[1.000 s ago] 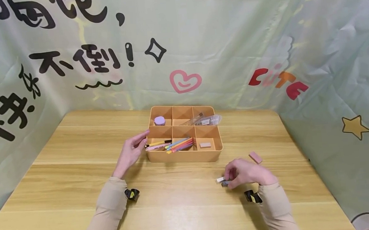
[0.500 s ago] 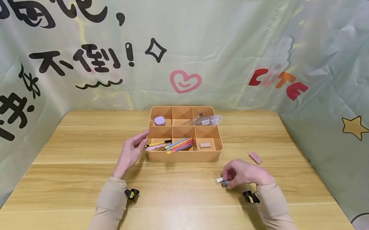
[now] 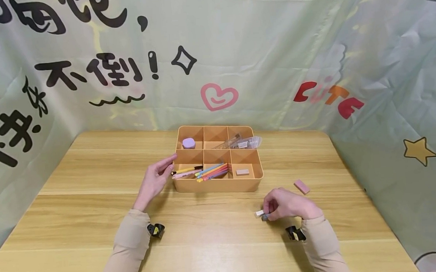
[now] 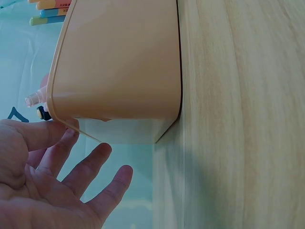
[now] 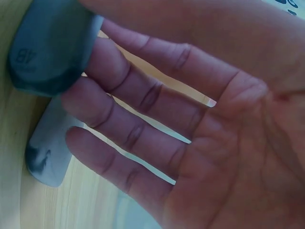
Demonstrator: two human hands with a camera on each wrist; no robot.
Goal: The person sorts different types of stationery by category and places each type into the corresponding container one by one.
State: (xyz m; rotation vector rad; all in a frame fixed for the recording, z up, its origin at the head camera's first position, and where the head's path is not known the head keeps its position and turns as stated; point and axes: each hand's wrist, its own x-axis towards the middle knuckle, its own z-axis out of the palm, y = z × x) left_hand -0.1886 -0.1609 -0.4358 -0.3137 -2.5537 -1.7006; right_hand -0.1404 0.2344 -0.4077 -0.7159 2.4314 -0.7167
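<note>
At the left end of the orange-tan compartment box [image 3: 218, 186], my left hand [image 3: 154, 179] rests its fingertips against the side wall. In the left wrist view its fingers are loosely spread by the box corner. My right hand [image 3: 290, 203] is low over the table, front right of the box. Between thumb and fingers it pinches a dark grey eraser [image 5: 50, 47] marked 4B. Just beside that lies a white eraser [image 3: 259, 213] with a dark smudge-like print, close to the fingertips. Behind the right hand a pink eraser [image 3: 302, 186] lies on the table.
Front compartments hold pens [image 3: 186, 170], several coloured markers [image 3: 213, 171] and a pale eraser [image 3: 242, 172]. At the back are a lilac rounded item [image 3: 188, 143] and clear plastic packets [image 3: 246, 142], which overhang the right rim. A printed cloth [image 3: 272, 42] hangs around the wooden table [image 3: 211, 247].
My right hand has shifted very slightly left, staying around the dark grey eraser. The left hand and the box have not visibly moved.
</note>
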